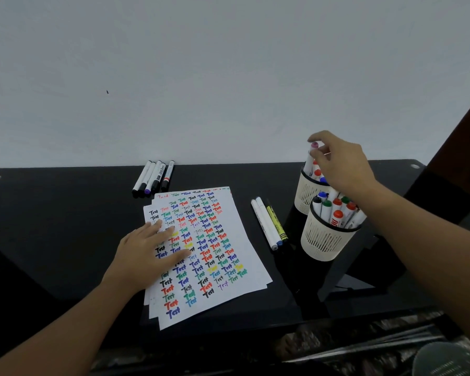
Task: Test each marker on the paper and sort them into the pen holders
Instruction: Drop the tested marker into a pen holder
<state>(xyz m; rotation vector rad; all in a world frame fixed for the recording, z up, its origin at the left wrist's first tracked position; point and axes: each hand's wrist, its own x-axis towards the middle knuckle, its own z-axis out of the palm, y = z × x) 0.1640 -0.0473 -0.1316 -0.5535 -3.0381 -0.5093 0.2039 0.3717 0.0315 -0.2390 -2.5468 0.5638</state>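
The surface (65, 213) under my hands is black and glossy, smooth enough to throw back reflections of the holders. The paper (244, 240) is matt white, thin sheets stacked loosely, inked all over with coloured marker strokes. Both holders are cream plastic with slotted, ribbed walls and a dark rim: the near holder (323, 240) and the far holder (307, 191). The markers (266, 226) lying loose have smooth white plastic barrels with a slight sheen; one is yellow. The wall (201, 77) behind is plain, matt and pale.
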